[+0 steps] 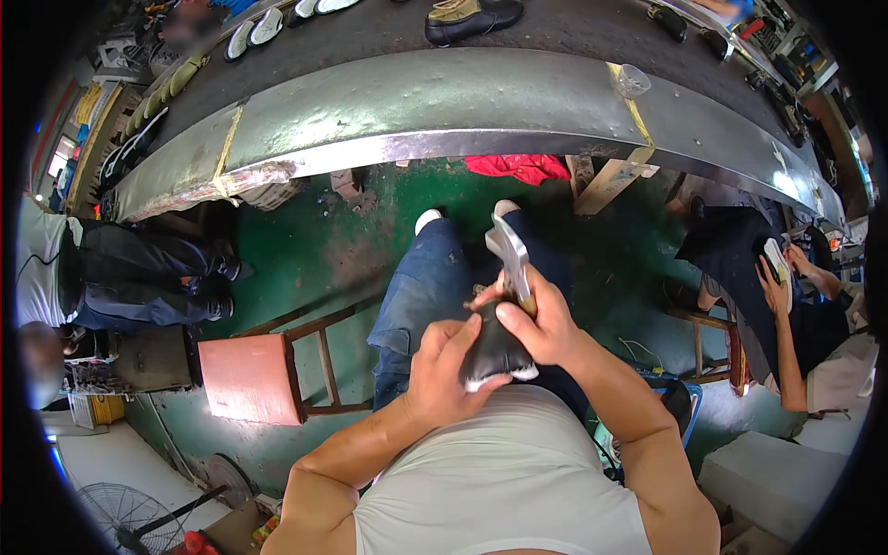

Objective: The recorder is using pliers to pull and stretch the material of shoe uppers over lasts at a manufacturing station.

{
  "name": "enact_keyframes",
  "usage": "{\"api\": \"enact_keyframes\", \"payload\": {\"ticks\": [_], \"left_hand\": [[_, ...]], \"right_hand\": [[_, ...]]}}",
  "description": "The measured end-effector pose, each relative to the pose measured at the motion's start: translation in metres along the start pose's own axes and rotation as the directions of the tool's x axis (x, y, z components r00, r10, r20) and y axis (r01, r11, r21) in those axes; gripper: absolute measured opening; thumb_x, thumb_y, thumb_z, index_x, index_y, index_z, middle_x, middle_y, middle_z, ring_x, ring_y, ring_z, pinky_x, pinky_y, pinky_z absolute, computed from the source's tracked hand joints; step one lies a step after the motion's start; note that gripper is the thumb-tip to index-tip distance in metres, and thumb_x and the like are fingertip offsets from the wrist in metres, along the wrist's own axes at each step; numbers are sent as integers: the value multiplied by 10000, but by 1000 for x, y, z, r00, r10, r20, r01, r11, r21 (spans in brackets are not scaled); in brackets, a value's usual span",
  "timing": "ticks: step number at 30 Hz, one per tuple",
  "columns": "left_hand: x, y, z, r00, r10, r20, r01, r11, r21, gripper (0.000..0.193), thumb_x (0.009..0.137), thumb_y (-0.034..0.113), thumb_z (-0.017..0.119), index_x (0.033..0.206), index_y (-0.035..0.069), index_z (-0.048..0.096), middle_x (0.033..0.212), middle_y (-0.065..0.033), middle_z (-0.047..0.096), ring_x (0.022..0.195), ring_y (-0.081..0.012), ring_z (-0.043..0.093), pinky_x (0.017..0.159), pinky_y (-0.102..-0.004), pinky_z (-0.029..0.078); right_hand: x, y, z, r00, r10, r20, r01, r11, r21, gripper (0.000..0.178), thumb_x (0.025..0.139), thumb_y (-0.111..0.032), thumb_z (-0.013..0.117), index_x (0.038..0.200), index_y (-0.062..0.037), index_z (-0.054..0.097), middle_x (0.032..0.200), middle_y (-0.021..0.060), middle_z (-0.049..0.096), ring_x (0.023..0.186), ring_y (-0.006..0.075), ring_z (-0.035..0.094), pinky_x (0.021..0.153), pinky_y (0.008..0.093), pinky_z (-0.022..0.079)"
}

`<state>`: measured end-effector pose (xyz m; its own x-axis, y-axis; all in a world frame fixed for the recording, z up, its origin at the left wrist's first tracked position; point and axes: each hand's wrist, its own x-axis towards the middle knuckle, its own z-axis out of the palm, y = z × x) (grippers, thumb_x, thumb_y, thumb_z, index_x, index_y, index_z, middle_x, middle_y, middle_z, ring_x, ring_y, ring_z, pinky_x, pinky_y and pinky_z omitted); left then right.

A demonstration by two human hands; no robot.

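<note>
Left hand [442,368] pinching black leather-like shoe piece with white edge [495,350], right hand [548,322] gripping silver metal tool [508,248], thumb pressing same piece! Piece sits between hands, no sole showing: looks part-done, remainder unclear. Beyond hands, tan-and-black shoe [474,22] on grey metal table [398,106].

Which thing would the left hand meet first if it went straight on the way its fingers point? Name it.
The black shoe, which the left hand is gripping; beyond that, probably the right hand with its metal tool, though depth is unclear from this single view.
</note>
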<state>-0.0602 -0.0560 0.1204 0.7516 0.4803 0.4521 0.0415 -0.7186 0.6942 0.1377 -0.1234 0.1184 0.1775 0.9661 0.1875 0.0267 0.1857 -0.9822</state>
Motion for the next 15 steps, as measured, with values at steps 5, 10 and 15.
{"api": "enact_keyframes", "payload": {"ticks": [5, 10, 15], "left_hand": [[4, -46, 33, 974, -209, 86, 223, 948, -228, 741, 905, 183, 744, 1502, 11, 342, 1360, -149, 513, 1233, -264, 519, 1080, -361, 391], [6, -87, 53, 848, -469, 247, 530, 758, -379, 396, 1010, 234, 590, 1329, 1, 564, 1124, -108, 683, 1009, -202, 639, 952, -347, 490], [23, -119, 68, 729, -624, 281, 683, 684, -255, 305, 1012, 227, 534, 1156, -18, 646, 963, -131, 732, 897, -186, 678, 816, -356, 527]], "right_hand": [[20, 25, -24, 978, 82, -193, -119, 975, -189, 286, 1040, -283, 530, 1147, -17, 530, 1032, 80, 670, 941, 124, 598, 871, 304, 491], [8, 69, -42, 837, 131, -531, -326, 899, -293, 455, 1057, -450, 475, 1056, -6, 575, 877, 126, 628, 780, 185, 607, 751, 345, 499], [-35, 92, -29, 753, 486, -444, -523, 851, 45, 517, 940, -449, 672, 1064, 35, 537, 922, 139, 658, 690, 158, 643, 559, 322, 523]]}}
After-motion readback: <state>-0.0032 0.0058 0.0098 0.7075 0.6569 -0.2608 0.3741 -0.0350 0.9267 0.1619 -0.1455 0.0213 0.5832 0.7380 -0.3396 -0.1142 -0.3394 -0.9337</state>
